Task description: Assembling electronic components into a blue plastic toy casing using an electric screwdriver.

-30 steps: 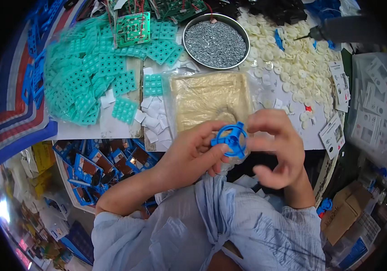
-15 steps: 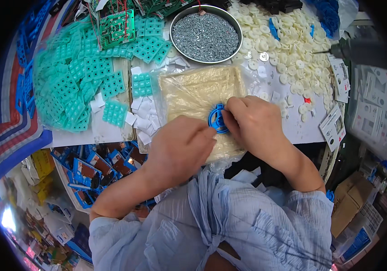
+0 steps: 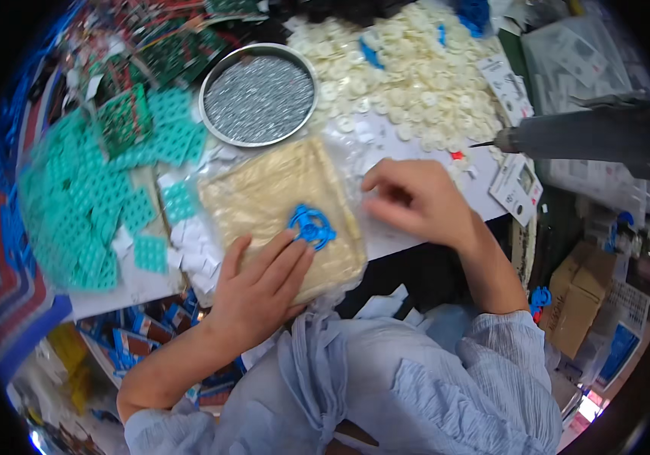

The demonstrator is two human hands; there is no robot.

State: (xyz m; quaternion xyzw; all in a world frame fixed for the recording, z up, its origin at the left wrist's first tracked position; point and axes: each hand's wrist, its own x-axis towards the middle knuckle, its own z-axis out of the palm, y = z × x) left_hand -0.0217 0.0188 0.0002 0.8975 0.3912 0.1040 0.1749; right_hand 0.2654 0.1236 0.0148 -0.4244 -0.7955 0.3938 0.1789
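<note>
While left hand (image 3: 260,288) lies on pad (image 3: 264,186), thumb spread, blue ring (image 3: 312,226) sits at its fingertips, pad's right half | right hand (image 3: 420,199): right of pad, half-curled, thumb and forefinger apart | metal bits (image 3: 259,98): beyond pad

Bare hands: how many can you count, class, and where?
2: the left hand on the wrapped pad, at the blue round part; the right hand beyond the pad's right edge.

Room over pad's far half (image 3: 264,182); bowl (image 3: 257,143) beyond.
</note>
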